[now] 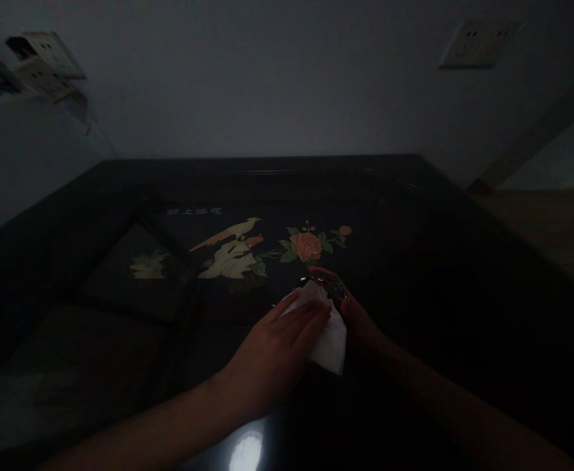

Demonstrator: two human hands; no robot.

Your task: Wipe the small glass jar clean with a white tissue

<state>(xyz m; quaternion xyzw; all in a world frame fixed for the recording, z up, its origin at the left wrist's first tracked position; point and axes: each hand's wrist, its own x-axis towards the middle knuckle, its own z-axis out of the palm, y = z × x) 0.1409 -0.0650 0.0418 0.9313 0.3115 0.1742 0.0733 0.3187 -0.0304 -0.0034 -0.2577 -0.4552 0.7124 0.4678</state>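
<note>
The scene is very dark. My left hand (pixel 277 353) lies with its fingers stretched flat on a white cloth or tissue (pixel 329 340), pressing it against a small dark shiny object (pixel 329 288). My right hand (pixel 353 314) is closed round that object from the right side; I cannot make out what the object is. Both hands are over a black lacquered table top (pixel 414 261) that is decorated with an inlaid bird (pixel 231 239) and an orange flower (pixel 306 245).
The table stands against a pale wall with socket plates at the upper left (pixel 46 62) and upper right (pixel 478 42). A wooden floor (pixel 552 222) shows to the right. A bright light reflection (pixel 246 451) sits on the near table edge.
</note>
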